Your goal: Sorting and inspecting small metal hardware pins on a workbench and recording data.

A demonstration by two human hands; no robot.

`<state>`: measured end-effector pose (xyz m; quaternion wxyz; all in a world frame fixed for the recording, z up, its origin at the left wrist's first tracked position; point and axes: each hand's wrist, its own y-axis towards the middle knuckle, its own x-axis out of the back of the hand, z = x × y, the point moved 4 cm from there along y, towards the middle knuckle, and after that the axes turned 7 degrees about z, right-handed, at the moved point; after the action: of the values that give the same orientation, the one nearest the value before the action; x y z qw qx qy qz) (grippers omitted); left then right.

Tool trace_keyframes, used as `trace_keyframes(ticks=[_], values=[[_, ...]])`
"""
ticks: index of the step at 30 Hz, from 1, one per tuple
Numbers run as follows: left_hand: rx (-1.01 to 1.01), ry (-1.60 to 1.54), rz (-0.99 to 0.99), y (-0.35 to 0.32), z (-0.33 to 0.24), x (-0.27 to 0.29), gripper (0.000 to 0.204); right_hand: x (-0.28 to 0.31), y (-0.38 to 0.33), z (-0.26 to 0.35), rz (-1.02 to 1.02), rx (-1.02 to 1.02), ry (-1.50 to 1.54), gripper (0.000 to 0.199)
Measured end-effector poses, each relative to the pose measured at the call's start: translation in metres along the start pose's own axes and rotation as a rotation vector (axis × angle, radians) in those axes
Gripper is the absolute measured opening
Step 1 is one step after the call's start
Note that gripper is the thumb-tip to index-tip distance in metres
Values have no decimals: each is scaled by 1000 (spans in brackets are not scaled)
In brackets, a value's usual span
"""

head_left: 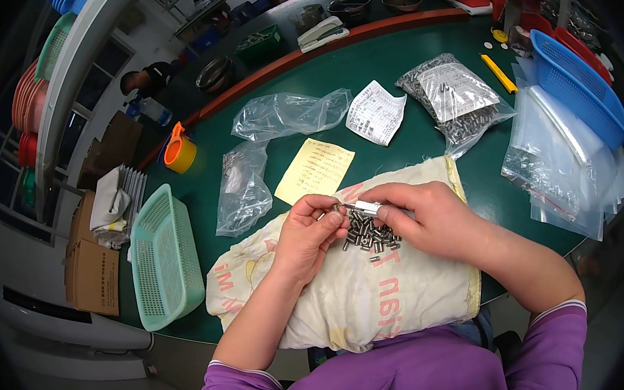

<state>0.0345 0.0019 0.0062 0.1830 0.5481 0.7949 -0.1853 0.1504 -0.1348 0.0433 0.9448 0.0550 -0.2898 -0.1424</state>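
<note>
My right hand (438, 220) is closed on a small white-handled tool (368, 207) with a thin dark metal tip pointing left. That tip meets the fingers of my left hand (306, 233), which pinch a small metal cylinder, mostly hidden by the fingertips. Just below and between both hands lies a loose pile of short, shiny metal cylinders (372, 235). They rest on a cream cloth sack (340, 300) with red print, spread over the table's near edge.
On the green table (411, 148) lie a yellow note (317, 172), a white slip (377, 113), clear bags (245, 190) and a filled bag of metal parts (455, 103). A green basket (168, 257) stands left; a blue basket (583, 88) and a yellow cutter (499, 73) lie right.
</note>
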Motion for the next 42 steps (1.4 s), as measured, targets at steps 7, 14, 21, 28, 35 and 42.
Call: trace_keyframes(ticks=[7,14,21,28,35,42], values=[[-16,46,-23,0,0,-1,15,0,-1,0,41,-44,10,28],[-70,190,-36,-1,-3,0,15,-6,0,-5,142,-242,304,28],[3,222,-94,0,-2,-1,14,2,-3,8,-107,209,-336,25],[88,22,-49,1,2,4,16,4,-4,16,-257,376,-634,24],[99,-112,-4,0,3,6,14,11,-8,33,-371,476,-812,23],[94,-178,22,1,4,5,16,15,-5,21,-357,340,-521,24]])
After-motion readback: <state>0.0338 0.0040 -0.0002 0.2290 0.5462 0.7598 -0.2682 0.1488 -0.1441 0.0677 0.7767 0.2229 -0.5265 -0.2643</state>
